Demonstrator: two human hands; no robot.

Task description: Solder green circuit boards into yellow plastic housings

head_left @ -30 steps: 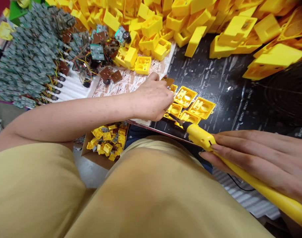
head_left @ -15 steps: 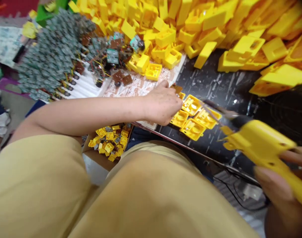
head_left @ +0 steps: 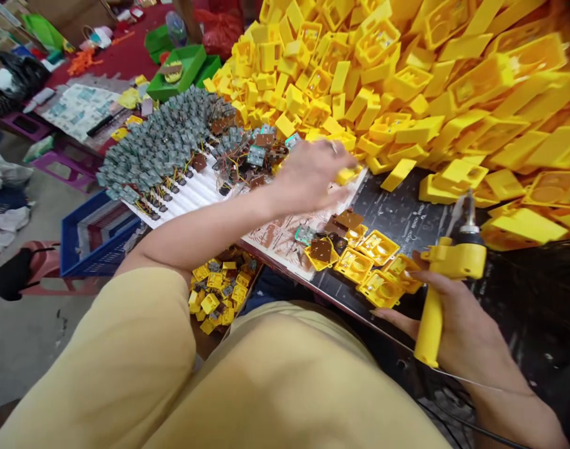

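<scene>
My left hand [head_left: 313, 171], slightly blurred, reaches across to the near edge of the yellow pile, thumb and fingers apart, beside a small yellow case [head_left: 347, 175]. In my right hand [head_left: 463, 318] is a yellow soldering gun [head_left: 432, 321], its metal tip pointing up and away. The right fingertips also reach the edge of several open yellow cases [head_left: 377, 246] grouped on the black board. To their left, a brown circuit board [head_left: 321, 249] sits on another yellow case, with a grey-green part [head_left: 304, 234] alongside.
A large heap of yellow cases [head_left: 406, 81] covers the back and right. Grey wired modules [head_left: 158, 143] stand in rows on a white ribbed sheet [head_left: 184, 202]. Below the table edge is a box of yellow parts [head_left: 214, 293]; a blue basket [head_left: 86, 249] stands left.
My left hand has moved from the grouped cases to the yellow pile, uncovering the circuit board and case. My right hand has swung the soldering gun upright and moved in toward the cases.
</scene>
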